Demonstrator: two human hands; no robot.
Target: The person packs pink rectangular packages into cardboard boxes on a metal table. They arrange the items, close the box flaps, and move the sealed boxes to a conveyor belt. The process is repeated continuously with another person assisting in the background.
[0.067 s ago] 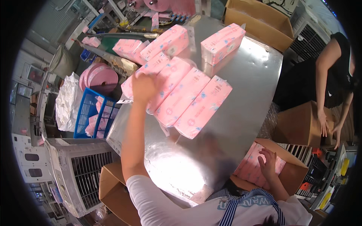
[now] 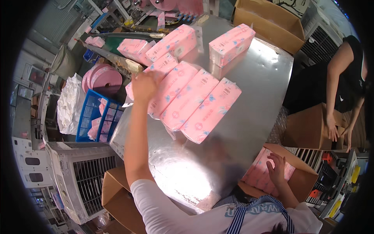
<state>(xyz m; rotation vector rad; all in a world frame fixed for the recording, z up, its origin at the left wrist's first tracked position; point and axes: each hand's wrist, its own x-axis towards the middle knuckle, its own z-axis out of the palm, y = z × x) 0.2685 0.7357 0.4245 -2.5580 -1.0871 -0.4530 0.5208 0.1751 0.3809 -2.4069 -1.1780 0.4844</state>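
Observation:
Four pink tissue packs (image 2: 191, 99) lie side by side in a slanted row on the metal table, touching one another. My left hand (image 2: 145, 86) is over the leftmost tissue pack (image 2: 161, 67), its fingers bent round the sides and partly hidden; the hand is slightly blurred. My right hand (image 2: 276, 167) hovers with curved, spread fingers over an open cardboard box (image 2: 306, 173) at the lower right. Packed pink tissue packs (image 2: 259, 173) fill much of that box. The right hand holds nothing.
Another tissue pack (image 2: 231, 45) stands apart on the metal table (image 2: 257, 89); more packs (image 2: 171, 41) lie at the far left. A blue basket (image 2: 89, 117), pink rolls (image 2: 103, 80) and a brown box (image 2: 269, 23) surround the table. At right, a co-worker's hands (image 2: 332, 128) touch a box.
My left hand has shifted slightly left and away from me over the leftmost pack. My right hand stays in place.

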